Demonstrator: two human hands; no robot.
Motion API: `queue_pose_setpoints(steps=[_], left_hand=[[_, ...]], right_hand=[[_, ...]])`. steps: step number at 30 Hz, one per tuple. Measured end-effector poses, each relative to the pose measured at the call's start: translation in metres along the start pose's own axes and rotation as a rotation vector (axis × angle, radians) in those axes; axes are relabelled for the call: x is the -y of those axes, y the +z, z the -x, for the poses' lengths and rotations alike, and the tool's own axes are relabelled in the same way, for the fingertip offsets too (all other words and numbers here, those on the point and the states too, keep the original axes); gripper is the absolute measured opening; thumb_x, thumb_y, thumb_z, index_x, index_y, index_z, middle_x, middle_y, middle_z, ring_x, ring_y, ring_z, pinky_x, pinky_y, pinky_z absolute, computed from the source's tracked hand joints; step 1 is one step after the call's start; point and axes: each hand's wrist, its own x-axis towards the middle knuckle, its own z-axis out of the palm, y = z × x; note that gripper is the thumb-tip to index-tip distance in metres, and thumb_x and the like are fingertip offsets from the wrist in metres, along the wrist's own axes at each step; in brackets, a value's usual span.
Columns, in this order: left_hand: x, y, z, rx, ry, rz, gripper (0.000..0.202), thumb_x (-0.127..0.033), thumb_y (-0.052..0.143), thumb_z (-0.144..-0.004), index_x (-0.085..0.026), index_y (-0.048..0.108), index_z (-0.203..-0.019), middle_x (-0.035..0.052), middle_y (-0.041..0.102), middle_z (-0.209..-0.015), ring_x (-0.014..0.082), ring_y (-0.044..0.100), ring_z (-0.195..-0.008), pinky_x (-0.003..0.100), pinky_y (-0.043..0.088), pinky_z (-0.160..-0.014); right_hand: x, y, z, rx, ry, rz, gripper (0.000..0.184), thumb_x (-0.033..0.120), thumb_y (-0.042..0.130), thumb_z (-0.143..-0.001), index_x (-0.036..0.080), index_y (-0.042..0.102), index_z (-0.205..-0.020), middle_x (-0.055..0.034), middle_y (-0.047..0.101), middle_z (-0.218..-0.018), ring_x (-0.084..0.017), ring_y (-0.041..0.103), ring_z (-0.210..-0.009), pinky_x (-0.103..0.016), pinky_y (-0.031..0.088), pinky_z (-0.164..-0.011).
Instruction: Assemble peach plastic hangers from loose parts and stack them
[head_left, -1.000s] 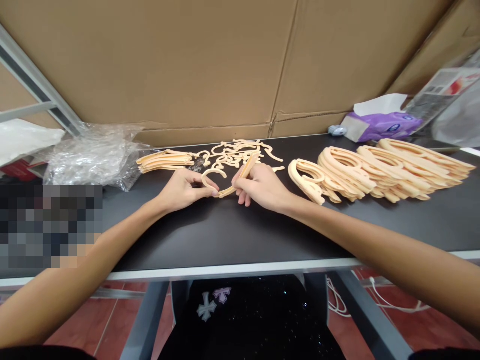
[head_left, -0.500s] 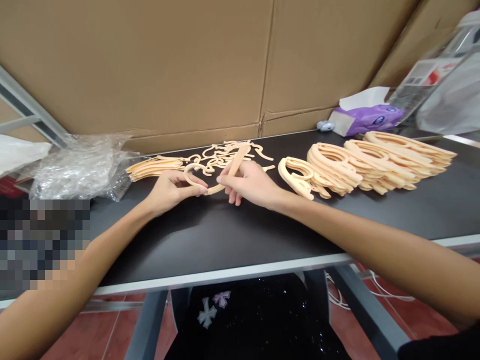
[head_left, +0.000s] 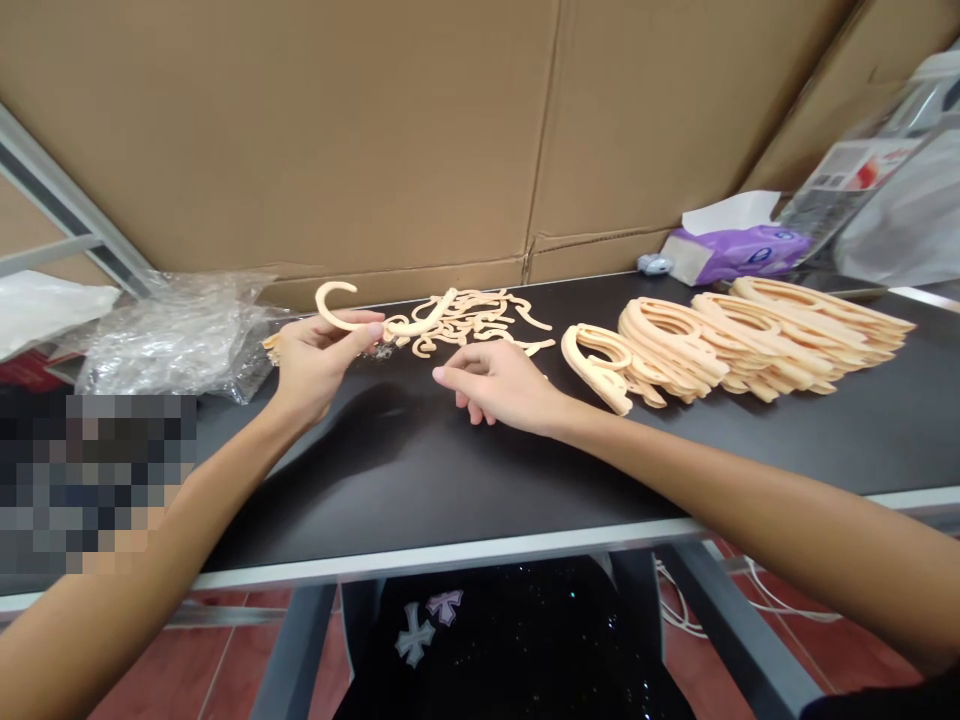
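My left hand (head_left: 315,358) is raised above the black table (head_left: 420,470) and pinches a thin peach-coloured curved strip (head_left: 375,318) with a hooked end. My right hand (head_left: 499,385) rests low over the table with fingers loosely stretched and holds nothing. Just behind both hands lies a heap of loose curved peach offcuts (head_left: 472,315). A small stack of straight peach pieces (head_left: 271,342) shows partly behind my left hand. To the right, a long overlapping row of peach ring-shaped pieces (head_left: 720,345) lies on the table.
Crumpled clear plastic (head_left: 172,335) sits at the table's left back. Large cardboard sheets (head_left: 420,130) stand along the back. A purple tissue pack (head_left: 739,250) and plastic bags (head_left: 892,190) are at the far right. A blurred patch covers the lower left.
My right hand has let go of the strip and now lies empty. My left hand has lifted the curved strip up and to the left, away from the table.
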Motion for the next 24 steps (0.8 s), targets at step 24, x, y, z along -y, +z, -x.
queue_pose_setpoints(steps=[24], left_hand=[[-0.009,0.000,0.016,0.345,0.665,-1.037,0.042,-0.044,0.046,-0.104,-0.019,0.068,-0.079,0.0059,0.065,-0.071,0.0186,0.054,-0.062,0.032,0.026,-0.056]], right_hand=[[-0.008,-0.001,0.001,-0.129,-0.268,0.601,0.026,0.021,0.049,-0.096,0.018,0.074,-0.103,-0.0072,0.077,-0.094,-0.020,0.068,-0.085,-0.032,0.046,-0.078]])
